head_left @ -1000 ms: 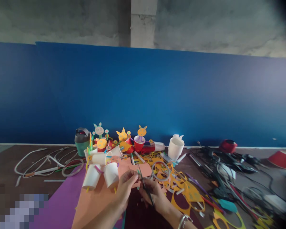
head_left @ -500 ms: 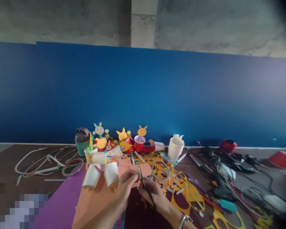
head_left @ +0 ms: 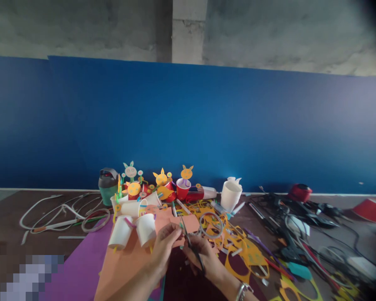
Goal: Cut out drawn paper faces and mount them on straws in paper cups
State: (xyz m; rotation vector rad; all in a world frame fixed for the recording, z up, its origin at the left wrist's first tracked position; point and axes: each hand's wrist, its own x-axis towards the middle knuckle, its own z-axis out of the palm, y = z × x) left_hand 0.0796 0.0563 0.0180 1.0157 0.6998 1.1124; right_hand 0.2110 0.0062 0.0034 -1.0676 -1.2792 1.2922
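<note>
Head view: almost nothing changed since the earlier pictures, left fingertips pinched on a small greenish piece, right hand clamped round scissors, right of the white cups, so blades stay beside that piece.

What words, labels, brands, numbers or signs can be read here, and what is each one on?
None can be read in this view.
Upright red cup at the back: any print is too small and blurred to read.
Pale eared cut-out: a drawn face, no lettering I can make out.
Scissors in the right hand: no legible marking.
</note>
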